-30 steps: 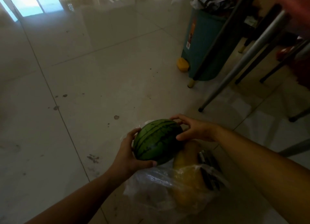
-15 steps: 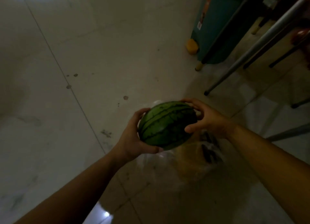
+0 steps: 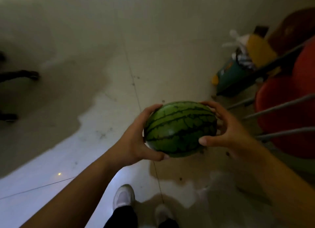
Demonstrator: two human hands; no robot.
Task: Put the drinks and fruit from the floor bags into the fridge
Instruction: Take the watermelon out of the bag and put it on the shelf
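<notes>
Nearest, white shoes [image 3: 123, 196] are seen on the tiled floor [image 3: 102, 57]. Above them, a striped watermelon [image 3: 180, 128] is held in the air, gripped at its ends by the left hand [image 3: 136, 140] and right hand [image 3: 226, 134]. Far right, a teal bin [image 3: 233, 77] is noted beside chair legs [image 3: 279, 106].

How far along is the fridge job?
Done: the watermelon is up off the floor. In hand: the left hand and right hand grip its two ends. Left: no fridge is in view, so nothing visibly stored yet.
</notes>
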